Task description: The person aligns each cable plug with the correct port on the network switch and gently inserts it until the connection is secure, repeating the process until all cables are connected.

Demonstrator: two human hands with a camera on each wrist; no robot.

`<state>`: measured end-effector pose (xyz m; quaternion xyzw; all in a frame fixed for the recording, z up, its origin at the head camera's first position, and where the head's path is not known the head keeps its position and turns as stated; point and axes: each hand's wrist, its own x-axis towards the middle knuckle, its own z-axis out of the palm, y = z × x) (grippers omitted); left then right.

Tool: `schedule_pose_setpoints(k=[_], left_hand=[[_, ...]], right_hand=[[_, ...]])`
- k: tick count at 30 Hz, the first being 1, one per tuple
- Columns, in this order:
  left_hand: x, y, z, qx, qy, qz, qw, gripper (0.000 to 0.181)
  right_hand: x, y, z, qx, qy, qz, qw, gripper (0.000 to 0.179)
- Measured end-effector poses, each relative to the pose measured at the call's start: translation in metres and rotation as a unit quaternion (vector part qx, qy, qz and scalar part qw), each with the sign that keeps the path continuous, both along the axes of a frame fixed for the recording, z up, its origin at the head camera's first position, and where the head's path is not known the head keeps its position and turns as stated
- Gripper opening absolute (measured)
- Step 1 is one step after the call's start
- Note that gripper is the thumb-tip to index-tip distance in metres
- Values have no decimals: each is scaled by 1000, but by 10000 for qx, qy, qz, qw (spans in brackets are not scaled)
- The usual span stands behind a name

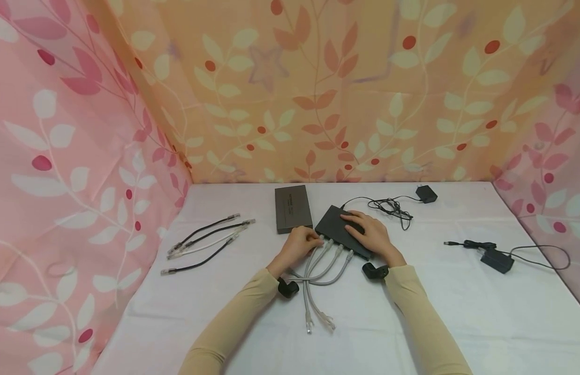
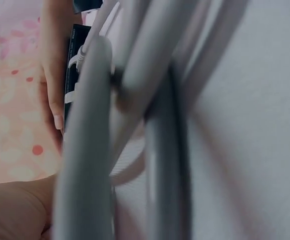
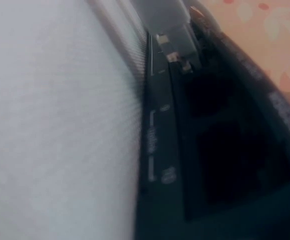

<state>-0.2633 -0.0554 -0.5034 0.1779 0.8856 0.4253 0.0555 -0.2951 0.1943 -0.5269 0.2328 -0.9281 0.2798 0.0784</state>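
Noting from the head view: one black box (image 1: 333,221) sits near the middle of the table (image 1: 388,333), turned at an angle, with several grey cables (image 1: 306,280) plugged into its near side. The cables cross one another in front of it; their loose ends lie on the white cloth. The left hand (image 1: 296,247) is at the left end of the plug row, thumb and fingers pinched together on the end of a grey cable; the contact itself is partly hidden. The right hand (image 1: 370,234) lies flat over the right part of the black box, fingers apart, pressing on its top. A second box (image 1: 290,216), grey, lies just beyond the left hand. A thin cord runs from the far side of the black box through a loose bundle to a plug adapter (image 1: 426,194). Far right: a second adapter (image 1: 497,261) with its cord. Left: short cables (image 1: 188,267), black and white.

Left wrist view: grey cables fill the centre, blurred. The left hand shows at lower left; state of its fingers cannot be told here. The right hand extends along the box edge.

Right wrist view: the port side appears close up, with dark port openings, blurred white markings and a grey plug (image 3: 177,42) near the top.
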Motion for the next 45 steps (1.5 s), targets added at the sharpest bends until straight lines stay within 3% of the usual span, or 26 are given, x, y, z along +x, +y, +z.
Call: schedule_pose_setpoints(k=[4,10,18,26,33,45], left_hand=[[-6,-2,-6,228,-240,17,9995,15],[-16,-3,-8,629,-900,203,9937,20],[-19,-4,-11,740,-1531,572,9838,20],[-27,-3,-11,975,-1726,581,9784,20],[-27,-5,-9,1204,-1779,541,9752,19],[-20,-4,-7,602,-1437,405,9870,24]], right_hand=[[-2,1,1,10,32,-1,10000,41],[-5,3,1,-50,266,-1,9996,40],[-1,2,-4,-21,207,124,9997,41],[-2,4,2,-99,140,184,9997,41],[-3,3,1,-304,463,415,9976,51],[-3,1,-1,-118,374,280,9988,40]])
